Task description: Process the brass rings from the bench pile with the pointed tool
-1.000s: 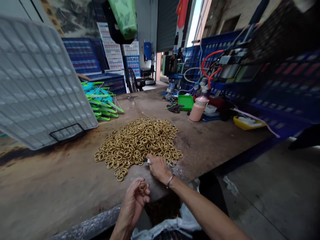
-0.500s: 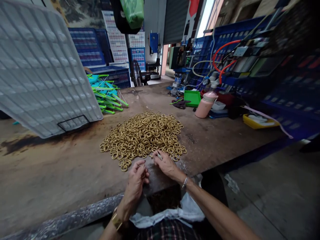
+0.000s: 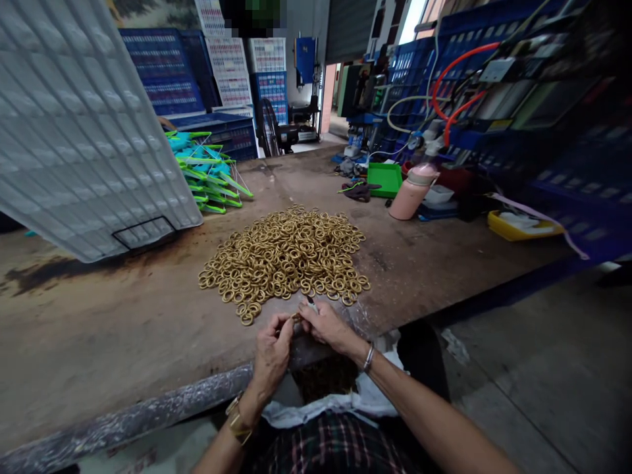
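Note:
A big heap of brass rings [image 3: 286, 257] lies in the middle of the brown worktable [image 3: 99, 329]. At the table's near edge, just in front of the heap, both my hands meet. My left hand [image 3: 271, 352] is closed, its fingers pinching a brass ring [image 3: 295, 317]. My right hand [image 3: 326, 324] is closed round a small dark tool with a pale tip [image 3: 311, 303], held against that ring. A bracelet is on my right wrist and a gold watch on my left.
A large white gridded tray [image 3: 79, 138] leans at the left. Green and teal hangers [image 3: 207, 178] are stacked behind it. At the right stand a pink bottle [image 3: 412, 192], a green box [image 3: 384, 179], a yellow tray [image 3: 518, 227] and blue crates with hoses. A bag hangs below the table edge.
My right hand drew back from the heap's edge with the tool. My left hand rose with a ring until both met at the table's edge. The camera tilted down slightly.

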Demonstrator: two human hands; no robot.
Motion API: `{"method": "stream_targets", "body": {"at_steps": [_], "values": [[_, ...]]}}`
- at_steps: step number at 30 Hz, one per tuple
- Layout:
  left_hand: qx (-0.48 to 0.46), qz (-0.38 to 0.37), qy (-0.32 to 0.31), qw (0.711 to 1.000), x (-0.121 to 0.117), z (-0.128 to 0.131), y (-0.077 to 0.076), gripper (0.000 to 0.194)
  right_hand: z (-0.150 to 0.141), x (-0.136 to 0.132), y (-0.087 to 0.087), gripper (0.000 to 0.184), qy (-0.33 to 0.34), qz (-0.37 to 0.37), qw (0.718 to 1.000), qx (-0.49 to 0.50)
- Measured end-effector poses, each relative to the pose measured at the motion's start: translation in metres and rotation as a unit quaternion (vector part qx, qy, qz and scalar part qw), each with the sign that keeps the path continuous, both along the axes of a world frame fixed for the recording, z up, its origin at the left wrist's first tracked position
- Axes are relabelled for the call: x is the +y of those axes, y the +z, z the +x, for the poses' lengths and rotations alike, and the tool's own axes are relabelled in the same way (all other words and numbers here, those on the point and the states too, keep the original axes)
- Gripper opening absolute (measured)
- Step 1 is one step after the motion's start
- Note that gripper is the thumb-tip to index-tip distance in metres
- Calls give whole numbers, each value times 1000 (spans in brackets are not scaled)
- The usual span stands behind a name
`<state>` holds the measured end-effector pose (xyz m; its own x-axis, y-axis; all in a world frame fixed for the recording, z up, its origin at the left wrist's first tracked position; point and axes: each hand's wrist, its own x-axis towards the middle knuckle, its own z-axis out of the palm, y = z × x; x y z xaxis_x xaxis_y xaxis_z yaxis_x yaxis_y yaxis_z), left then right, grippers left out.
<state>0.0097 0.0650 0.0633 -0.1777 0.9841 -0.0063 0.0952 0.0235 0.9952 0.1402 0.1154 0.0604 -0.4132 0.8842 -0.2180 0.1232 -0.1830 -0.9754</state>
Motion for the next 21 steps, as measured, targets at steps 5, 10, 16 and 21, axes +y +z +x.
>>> {"method": "stream_targets", "body": {"at_steps": [5, 10, 16, 21], "values": [[-18, -44, -30, 998, -1, 2, 3, 25, -3, 2, 2, 24, -17, 110, 990, -91], [-133, -136, -78, 979, -2, 2, 5, 34, -5, 2, 4, 20, -17, 137, 986, -97], [-165, -123, -67, 976, -2, 2, 3, 35, 1, 0, 6, 18, -21, 183, 961, -205], [-117, -110, -64, 985, -1, 1, 4, 36, 8, -9, 6, 16, 97, 287, 902, -308]]}}
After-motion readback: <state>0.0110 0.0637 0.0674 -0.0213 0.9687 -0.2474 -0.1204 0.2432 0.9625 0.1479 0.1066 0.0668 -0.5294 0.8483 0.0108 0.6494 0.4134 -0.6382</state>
